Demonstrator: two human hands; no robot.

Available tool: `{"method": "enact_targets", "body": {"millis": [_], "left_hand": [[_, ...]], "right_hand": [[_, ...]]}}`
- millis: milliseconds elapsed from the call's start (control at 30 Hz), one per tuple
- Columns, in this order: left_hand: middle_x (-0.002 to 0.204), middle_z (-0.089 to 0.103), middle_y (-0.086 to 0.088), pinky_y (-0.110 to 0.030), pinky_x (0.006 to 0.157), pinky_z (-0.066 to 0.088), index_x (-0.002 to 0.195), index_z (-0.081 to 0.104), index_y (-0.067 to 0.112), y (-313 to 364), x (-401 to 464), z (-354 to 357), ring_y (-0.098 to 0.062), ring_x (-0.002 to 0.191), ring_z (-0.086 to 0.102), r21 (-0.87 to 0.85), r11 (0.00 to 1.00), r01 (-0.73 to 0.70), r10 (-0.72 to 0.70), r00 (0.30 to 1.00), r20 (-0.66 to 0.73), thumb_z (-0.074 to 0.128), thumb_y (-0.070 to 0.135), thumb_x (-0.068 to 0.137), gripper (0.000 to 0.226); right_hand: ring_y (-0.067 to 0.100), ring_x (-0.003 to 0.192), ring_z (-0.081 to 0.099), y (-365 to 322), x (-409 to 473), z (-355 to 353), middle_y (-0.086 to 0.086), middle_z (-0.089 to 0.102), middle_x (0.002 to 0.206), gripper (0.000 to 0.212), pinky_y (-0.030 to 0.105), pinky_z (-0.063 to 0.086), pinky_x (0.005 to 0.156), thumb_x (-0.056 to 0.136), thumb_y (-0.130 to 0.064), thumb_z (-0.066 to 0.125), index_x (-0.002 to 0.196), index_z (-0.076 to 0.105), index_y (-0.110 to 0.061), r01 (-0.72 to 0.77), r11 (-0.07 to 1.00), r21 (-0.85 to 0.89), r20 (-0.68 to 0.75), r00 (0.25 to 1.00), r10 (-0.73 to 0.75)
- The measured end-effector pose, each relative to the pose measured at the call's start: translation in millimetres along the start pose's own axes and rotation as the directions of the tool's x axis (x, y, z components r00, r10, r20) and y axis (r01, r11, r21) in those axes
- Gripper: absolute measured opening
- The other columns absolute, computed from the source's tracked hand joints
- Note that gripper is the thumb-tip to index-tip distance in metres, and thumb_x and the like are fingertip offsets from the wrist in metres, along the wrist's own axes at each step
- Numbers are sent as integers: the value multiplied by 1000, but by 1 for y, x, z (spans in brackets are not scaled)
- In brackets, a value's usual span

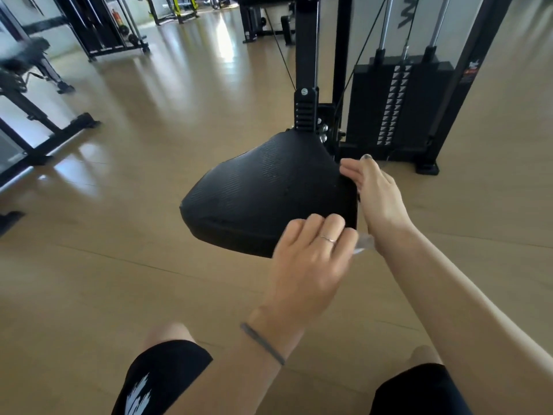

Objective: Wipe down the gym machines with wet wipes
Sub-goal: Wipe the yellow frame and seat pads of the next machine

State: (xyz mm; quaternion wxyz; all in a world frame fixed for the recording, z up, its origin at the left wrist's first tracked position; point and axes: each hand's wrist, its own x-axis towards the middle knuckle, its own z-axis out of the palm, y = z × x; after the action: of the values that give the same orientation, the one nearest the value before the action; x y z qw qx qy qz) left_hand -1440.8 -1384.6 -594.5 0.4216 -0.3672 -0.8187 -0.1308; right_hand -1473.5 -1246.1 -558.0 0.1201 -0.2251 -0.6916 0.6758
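Observation:
The black textured seat pad of a cable machine sits on a black post at the centre of the view. My left hand lies at the pad's near right corner with its fingers curled, and it grips a pale wet wipe, of which only a blurred bit shows to the right of the hand. My right hand rests against the pad's right edge, fingers fairly straight and a fingertip on the top surface.
The machine's black upright post and weight stack stand right behind the seat. Other black machine frames stand at the left and at the back. Tan glossy floor surrounds the seat. My knees in black shorts are at the bottom.

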Motion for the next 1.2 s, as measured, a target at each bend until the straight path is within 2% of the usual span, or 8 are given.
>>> {"method": "enact_targets", "body": {"millis": [100,167,233,367,633,867,1067,1200], "left_hand": [[78,53,-5,-40,62,37,75,56,11,-42,7,-15,-26,68,48,-12,986,165,-164,984,68,54,13,102,27],[79,49,2,-37,63,37,76,52,14,-73,14,-19,-23,71,50,-77,917,392,-367,902,228,60,19,99,25],[80,48,7,-33,62,34,78,53,19,-91,25,-18,-19,75,52,-60,869,491,-437,820,368,62,26,98,23],[91,55,1,-31,65,34,91,62,16,-75,64,4,-18,81,51,-37,914,405,-331,794,510,54,32,100,20],[96,55,6,-30,74,44,93,65,20,-71,90,19,-16,88,58,-281,928,247,7,740,673,59,27,100,11],[96,58,14,-26,75,48,104,75,18,-100,81,14,-9,88,59,-428,901,70,229,761,607,60,22,100,16],[99,60,0,-30,65,33,95,68,17,-90,115,75,-22,94,61,-138,990,-29,107,793,600,53,16,100,16],[91,55,7,-30,68,40,93,71,17,-105,105,51,-16,92,55,-259,965,37,133,782,609,53,23,103,21]], "right_hand": [[9,112,60,-8,-2,8,-7,68,125,47,29,41,102,104,-46,30,126,67,-26,22,995,-99,-21,999,-24],[17,106,59,-13,-7,18,3,66,119,50,27,38,83,107,-42,28,124,64,-12,71,968,-242,-3,997,-74],[22,115,54,-10,-8,29,6,64,112,50,30,33,85,109,-36,25,118,63,-5,160,917,-366,15,986,-166],[11,110,49,-4,1,34,-4,62,112,53,30,33,90,109,-38,20,117,67,-14,147,928,-342,-85,979,-187],[14,119,62,9,5,17,-16,72,119,53,43,39,114,100,-52,25,126,67,-32,-77,929,361,-196,968,156],[18,115,64,10,11,20,-9,73,118,51,46,45,108,87,-56,34,117,72,-37,-190,974,123,-74,977,200],[17,110,63,10,13,20,-7,72,111,48,45,46,106,95,-57,30,113,71,-40,-191,981,36,-67,979,193],[19,101,60,-3,9,26,-6,66,96,48,41,45,96,105,-46,23,96,63,-21,-109,977,-182,-111,990,90]]}}
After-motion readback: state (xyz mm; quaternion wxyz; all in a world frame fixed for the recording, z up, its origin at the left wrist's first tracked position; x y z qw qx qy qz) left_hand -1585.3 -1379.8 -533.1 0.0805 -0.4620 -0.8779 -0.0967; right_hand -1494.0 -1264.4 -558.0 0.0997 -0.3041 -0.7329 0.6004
